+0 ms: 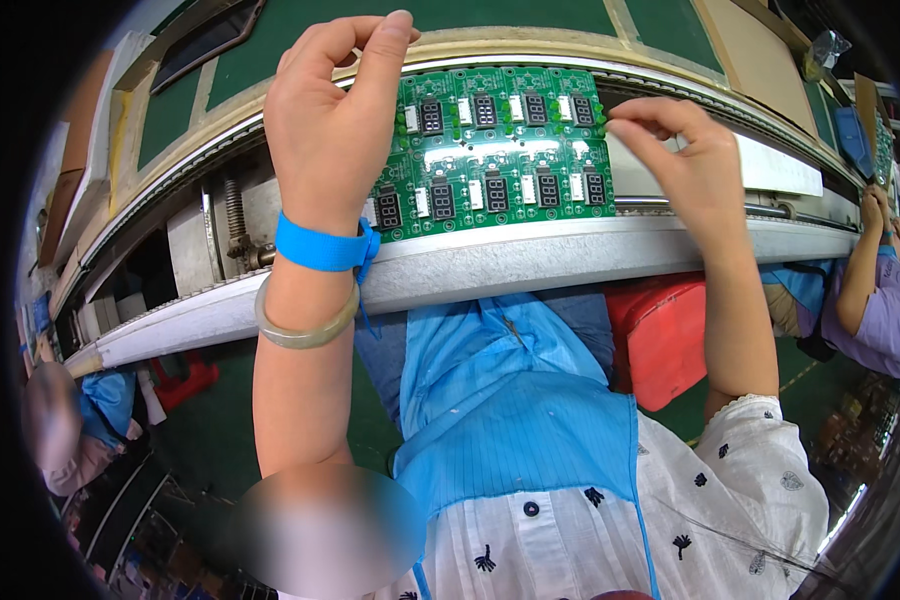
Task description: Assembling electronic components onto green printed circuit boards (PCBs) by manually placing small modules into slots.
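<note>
A green circuit board panel (pixel 510 190) lies across the rails in front of me, bearing two rows of dark digit displays, white connectors and small green upright parts. My left hand (pixel 330 120) hovers over the panel's left end, thumb and fingers drawn together beyond its far edge. Whatever those fingertips hold is hidden. At the panel's right edge is my right hand (pixel 685 150), its thumb and forefinger pinched beside a small green part (pixel 600 118). I cannot make out whether anything sits in that pinch. Around my left wrist are a blue strap (pixel 315 245) with a cord and a bangle (pixel 305 320).
A metal conveyor rail (pixel 450 262) runs along the near side, with a spring and shaft (pixel 235 215) at left. Beyond the far rail is a green work surface (pixel 450 22). A red stool (pixel 660 340) stands at right. Other people work at far right (pixel 875 290) and far left.
</note>
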A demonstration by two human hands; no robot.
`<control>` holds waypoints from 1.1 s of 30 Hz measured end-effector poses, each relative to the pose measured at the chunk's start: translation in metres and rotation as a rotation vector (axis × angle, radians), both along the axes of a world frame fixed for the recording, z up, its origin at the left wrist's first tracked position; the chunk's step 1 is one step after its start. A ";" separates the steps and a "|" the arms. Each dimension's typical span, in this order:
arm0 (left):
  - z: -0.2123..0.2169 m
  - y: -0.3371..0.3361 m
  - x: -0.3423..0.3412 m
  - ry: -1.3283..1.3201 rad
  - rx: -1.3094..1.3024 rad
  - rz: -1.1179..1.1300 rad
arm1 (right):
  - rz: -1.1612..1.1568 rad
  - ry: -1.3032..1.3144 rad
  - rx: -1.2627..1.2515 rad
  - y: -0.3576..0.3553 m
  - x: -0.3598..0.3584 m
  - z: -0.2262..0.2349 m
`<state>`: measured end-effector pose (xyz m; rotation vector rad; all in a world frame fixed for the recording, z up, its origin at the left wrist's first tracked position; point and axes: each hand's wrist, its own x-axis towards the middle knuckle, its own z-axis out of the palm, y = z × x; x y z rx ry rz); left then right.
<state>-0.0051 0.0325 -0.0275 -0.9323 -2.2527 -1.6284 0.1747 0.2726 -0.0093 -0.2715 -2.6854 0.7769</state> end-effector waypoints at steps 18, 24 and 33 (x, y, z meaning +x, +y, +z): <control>0.055 0.103 -0.109 0.403 -1.111 0.252 | 0.210 -0.093 0.588 -0.006 -0.226 0.063; 0.053 0.119 -0.115 0.476 -0.992 0.235 | 0.035 -0.134 0.689 0.007 -0.240 0.039; 0.048 0.105 -0.120 0.528 -0.845 0.173 | 0.017 0.000 0.338 0.003 -0.231 0.041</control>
